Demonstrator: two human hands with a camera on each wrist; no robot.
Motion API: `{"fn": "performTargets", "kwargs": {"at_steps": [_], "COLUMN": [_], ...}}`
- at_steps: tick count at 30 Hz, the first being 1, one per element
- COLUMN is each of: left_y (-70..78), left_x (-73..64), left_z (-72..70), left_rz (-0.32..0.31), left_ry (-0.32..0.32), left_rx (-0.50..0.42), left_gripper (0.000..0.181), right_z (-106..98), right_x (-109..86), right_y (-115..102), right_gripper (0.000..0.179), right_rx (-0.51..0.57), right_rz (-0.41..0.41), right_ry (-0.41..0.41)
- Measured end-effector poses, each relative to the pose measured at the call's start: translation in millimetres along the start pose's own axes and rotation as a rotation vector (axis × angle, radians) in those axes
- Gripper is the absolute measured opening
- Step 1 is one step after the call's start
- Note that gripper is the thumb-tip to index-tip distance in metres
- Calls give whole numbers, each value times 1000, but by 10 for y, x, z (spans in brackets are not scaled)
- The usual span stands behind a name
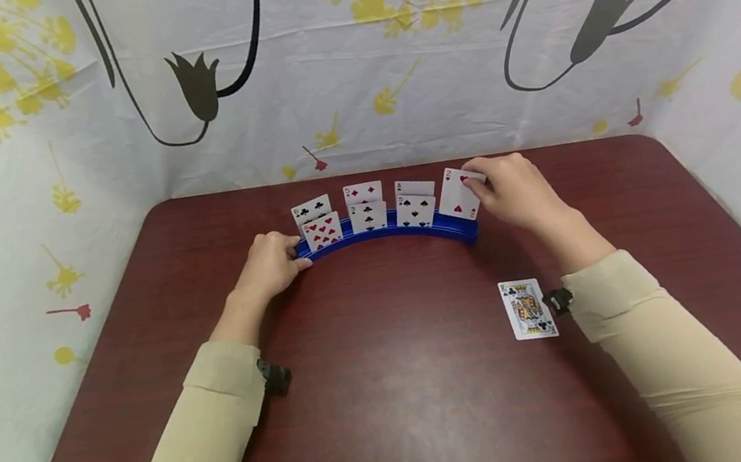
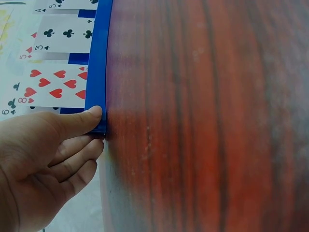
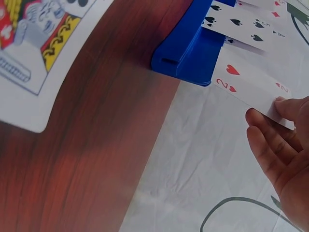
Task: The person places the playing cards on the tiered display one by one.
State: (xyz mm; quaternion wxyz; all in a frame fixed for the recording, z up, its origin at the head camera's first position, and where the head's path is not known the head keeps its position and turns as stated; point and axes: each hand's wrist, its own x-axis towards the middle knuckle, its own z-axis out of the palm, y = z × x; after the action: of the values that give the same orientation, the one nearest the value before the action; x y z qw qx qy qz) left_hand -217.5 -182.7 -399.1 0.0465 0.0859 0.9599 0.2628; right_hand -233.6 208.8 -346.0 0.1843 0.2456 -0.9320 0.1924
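A curved blue card holder (image 1: 378,231) stands toward the back of the table. My left hand (image 1: 269,266) grips its left end; in the left wrist view the thumb (image 2: 94,113) lies on its front face. Near the right end, my right hand (image 1: 516,188) pinches the two of hearts (image 1: 460,195) by its upper right corner. That card leans, its lower edge at the holder; how deep it sits I cannot tell. Front cards in the holder are the eight of hearts (image 1: 322,232), three of clubs (image 1: 368,217) and five of spades (image 1: 415,211).
Partly covered behind them stand the six of clubs (image 1: 311,209), five of diamonds (image 1: 362,191) and an ace (image 1: 415,187). A king of clubs (image 1: 527,309) lies face up beside my right wrist. The brown table (image 1: 397,390) ends at a patterned white cloth (image 1: 352,119).
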Motion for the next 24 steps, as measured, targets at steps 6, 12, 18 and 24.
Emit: {"fn": "performTargets", "kwargs": {"at_steps": [6, 12, 18, 24], "left_y": [3, 9, 5, 12], "left_x": [5, 2, 6, -5], "left_z": [0, -3, -1, -10], "left_rz": [-4, -6, -4, -5], "left_ry": [-6, -12, -10, -10], "left_rx": [0, -4, -2, -4], "left_gripper": [50, 50, 50, 50], "right_z": [24, 46, 31, 35], "right_x": [5, -6, -31, -61], "right_y": [-17, -16, -15, -6], "right_gripper": [16, 19, 21, 23], "right_rx": [-1, -15, -25, -9], "right_rz": [-12, 3, -5, -9], "right_ry": [29, -33, -77, -85]}}
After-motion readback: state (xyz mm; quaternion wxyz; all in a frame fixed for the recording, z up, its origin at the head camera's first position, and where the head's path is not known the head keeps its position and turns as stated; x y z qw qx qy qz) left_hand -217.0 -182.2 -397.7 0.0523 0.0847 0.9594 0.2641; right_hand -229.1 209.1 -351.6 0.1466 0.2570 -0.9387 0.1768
